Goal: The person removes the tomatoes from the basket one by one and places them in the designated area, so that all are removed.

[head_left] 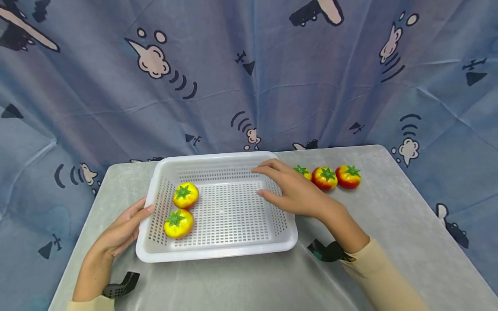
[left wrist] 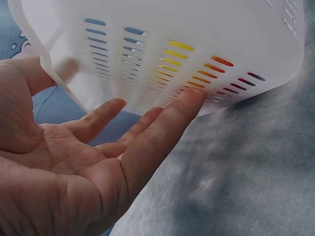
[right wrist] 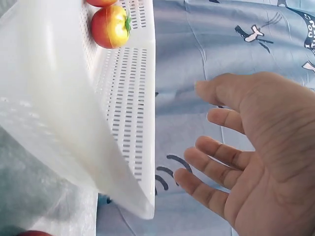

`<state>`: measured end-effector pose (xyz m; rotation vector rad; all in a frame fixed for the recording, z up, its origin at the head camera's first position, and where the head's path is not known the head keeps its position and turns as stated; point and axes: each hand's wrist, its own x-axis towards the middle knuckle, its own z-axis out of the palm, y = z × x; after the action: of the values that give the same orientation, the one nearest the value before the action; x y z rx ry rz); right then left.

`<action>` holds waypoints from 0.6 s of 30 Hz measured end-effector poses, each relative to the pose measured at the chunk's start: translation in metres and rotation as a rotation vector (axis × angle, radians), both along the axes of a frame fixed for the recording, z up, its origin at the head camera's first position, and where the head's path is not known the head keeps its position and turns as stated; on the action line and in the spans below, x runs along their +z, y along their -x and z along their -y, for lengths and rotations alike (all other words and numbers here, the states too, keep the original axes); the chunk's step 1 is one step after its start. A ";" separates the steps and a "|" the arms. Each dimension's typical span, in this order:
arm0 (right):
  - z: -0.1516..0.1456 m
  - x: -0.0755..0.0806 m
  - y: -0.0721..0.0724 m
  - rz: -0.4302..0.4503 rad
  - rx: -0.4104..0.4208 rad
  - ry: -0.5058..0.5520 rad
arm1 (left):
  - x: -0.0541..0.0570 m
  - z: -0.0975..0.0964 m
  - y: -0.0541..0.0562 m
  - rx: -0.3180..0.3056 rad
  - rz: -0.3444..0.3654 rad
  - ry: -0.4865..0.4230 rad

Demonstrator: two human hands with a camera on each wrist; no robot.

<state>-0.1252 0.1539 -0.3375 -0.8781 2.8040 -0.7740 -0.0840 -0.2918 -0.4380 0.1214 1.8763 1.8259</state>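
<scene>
A white perforated plastic basket (head_left: 218, 255) stands on the table, two yellow-red tomatoes with green leaf tops inside at its left: one behind (head_left: 186, 195) and one in front (head_left: 179, 223). My left hand (head_left: 122, 229) holds the basket's left side. In the left wrist view, its thumb is over the rim and its fingertips (left wrist: 192, 98) touch the slotted outer wall. My right hand (head_left: 297, 188) hovers over the basket's right end with nothing in it, fingers loosely bent and apart from the thumb; the right wrist view shows its palm (right wrist: 275, 182) empty.
Three more tomatoes sit in a row on the grey table right of the basket: one partly behind my right hand (head_left: 303, 172), a middle one (head_left: 324, 179) and a right one (head_left: 348, 177). A blue patterned curtain (head_left: 218, 116) hangs behind the table (head_left: 389, 224).
</scene>
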 end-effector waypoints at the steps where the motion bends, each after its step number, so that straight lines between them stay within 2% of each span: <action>1: 0.002 0.000 0.001 0.003 0.011 -0.002 | 0.000 0.000 0.000 0.003 0.002 0.003; 12: 0.034 0.004 0.014 0.010 0.103 0.015 | -0.001 0.001 0.001 0.004 -0.011 0.007; 18: 0.057 0.001 0.022 0.048 0.162 0.012 | -0.001 0.002 0.001 0.004 -0.011 0.011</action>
<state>-0.1476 0.0972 -0.3360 -1.0579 2.6498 -0.7774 -0.0847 -0.2935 -0.4392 0.1241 1.8952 1.8202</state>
